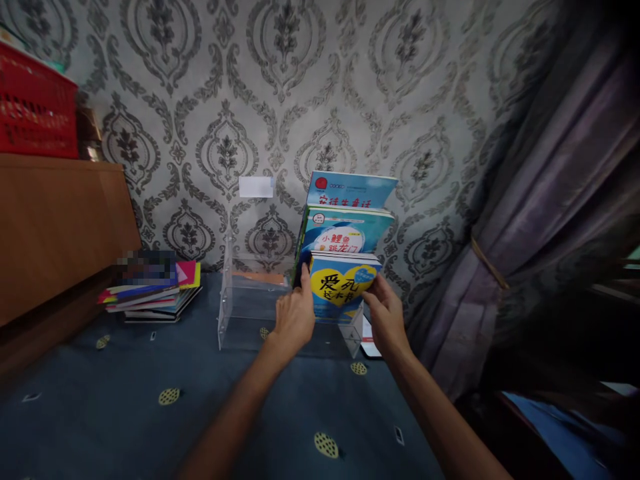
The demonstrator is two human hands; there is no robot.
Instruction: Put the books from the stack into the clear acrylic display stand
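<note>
A small set of blue books (330, 303) with a yellow patch on the front cover stands upright in the front tier of a clear acrylic book rack (253, 308). My left hand (295, 315) presses on their left edge, index finger pointing up and the other fingers curled. At the right edge my right hand (386, 312) grips them, thumb on the front cover and fingers behind. Taller books stand in the tiers behind: a teal book (345, 227) and, at the back, a light blue book (353, 190). The rack's left part holds no books.
To the left lies a stack of books (155, 293) beside a wooden cabinet (60, 220) with a red basket (37, 107) on it. A dark blue patterned cloth (240, 413) covers the surface. A tied curtain (475, 267) hangs at right; a phone-like object (369, 343) lies behind the rack.
</note>
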